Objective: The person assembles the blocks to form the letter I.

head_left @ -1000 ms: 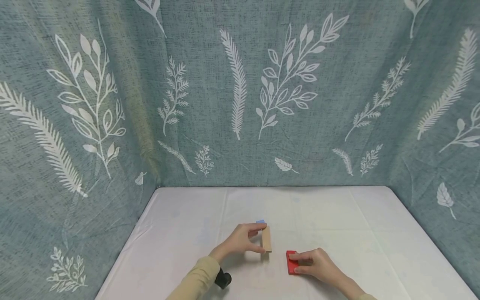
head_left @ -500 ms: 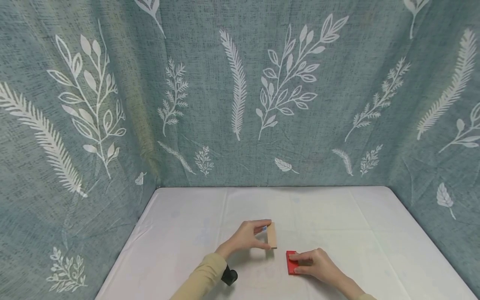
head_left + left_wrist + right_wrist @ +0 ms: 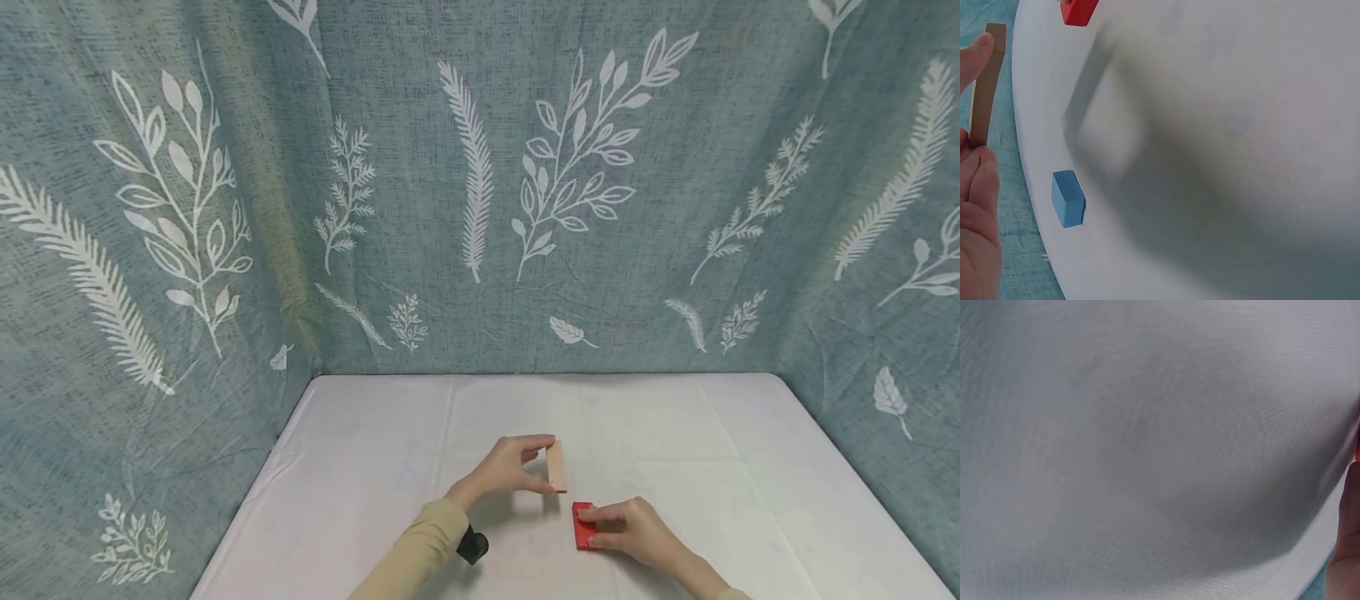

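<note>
In the head view, the left hand [image 3: 501, 471] gripped a bar [image 3: 556, 467] at its 3 o'clock, thumb and fingers spread just wide enough to span its length, a tip at each end. The bar was slim, straight-edged, pale wood, its long side running roughly 12 to 6 o'clock. From it, at 5 o'clock and near, was a red block [image 3: 583, 532], smooth and rectangular; the right hand [image 3: 636, 529] pinched it from 3 o'clock, finger and thumb slightly parted. A black camera [image 3: 473, 546] sat at the left hand's 7 o'clock, a beige sleeve [image 3: 420, 542] toward 8. The table [image 3: 675, 425] wore creased white cloth, and beyond hung a teal, coarsely woven curtain [image 3: 405, 192] with white leaf prints.

In the left wrist view, the bar was at 10 o'clock, raised, its soft shadow apart from it on the cloth. The flat-faced blue block [image 3: 1068, 200] lay at 8; the red block was cut off at 11.

In the right wrist view, fine weave filled most of the frame, with the right hand at 4 o'clock and a red sliver at 3.
</note>
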A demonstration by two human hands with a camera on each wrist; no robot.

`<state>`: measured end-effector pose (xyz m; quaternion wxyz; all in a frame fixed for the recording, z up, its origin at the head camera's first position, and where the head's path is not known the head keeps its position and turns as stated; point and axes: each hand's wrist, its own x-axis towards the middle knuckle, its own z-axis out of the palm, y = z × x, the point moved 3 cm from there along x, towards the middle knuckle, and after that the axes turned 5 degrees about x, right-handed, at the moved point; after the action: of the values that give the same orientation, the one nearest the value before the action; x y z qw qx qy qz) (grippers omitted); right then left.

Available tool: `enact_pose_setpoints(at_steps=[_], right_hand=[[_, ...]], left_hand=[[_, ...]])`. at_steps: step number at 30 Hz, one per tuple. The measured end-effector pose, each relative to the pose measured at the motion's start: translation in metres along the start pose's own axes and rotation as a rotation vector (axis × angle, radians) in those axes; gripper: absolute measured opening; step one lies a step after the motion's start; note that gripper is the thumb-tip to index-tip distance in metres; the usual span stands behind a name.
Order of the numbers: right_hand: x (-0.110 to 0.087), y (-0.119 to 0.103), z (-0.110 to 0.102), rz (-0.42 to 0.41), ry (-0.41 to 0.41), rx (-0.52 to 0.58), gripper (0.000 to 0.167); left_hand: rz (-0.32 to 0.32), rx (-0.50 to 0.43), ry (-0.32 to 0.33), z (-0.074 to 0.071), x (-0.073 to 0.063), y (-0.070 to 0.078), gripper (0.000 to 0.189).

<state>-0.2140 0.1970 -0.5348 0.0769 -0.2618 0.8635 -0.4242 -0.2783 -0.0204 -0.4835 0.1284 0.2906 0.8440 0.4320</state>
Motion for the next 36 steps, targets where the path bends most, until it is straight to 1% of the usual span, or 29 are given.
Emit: enact_pose_setpoints(at_steps=[4, 10, 17, 23, 29, 31, 36], right_hand=[[0.000, 0.000, 0.000, 0.002, -0.009, 0.008, 0.037], [-0.001, -0.001, 0.000, -0.015, 0.000, 0.003, 0.036], [-0.001, -0.002, 0.000, -0.033, 0.010, -0.007, 0.035], [-0.002, -0.002, 0.000, -0.076, 0.032, -0.015, 0.032], [-0.002, 0.000, 0.001, -0.052, 0.022, 0.000, 0.034], [-0.003, 0.000, 0.002, -0.046, 0.020, -0.002, 0.035], [-0.003, 0.000, 0.003, -0.038, 0.020, 0.004, 0.035]], left_hand=[[-0.012, 0.002, -0.003, 0.002, 0.003, 0.005, 0.069], [-0.033, 0.016, -0.005, 0.004, 0.007, 0.009, 0.070], [0.000, 0.041, 0.002, 0.004, 0.011, 0.015, 0.070], [-0.001, 0.037, 0.003, 0.005, 0.015, 0.018, 0.070], [0.010, 0.026, 0.004, 0.005, 0.018, 0.022, 0.070], [0.025, 0.031, 0.007, 0.005, 0.019, 0.024, 0.070], [0.037, 0.046, 0.009, 0.004, 0.021, 0.028, 0.070]])
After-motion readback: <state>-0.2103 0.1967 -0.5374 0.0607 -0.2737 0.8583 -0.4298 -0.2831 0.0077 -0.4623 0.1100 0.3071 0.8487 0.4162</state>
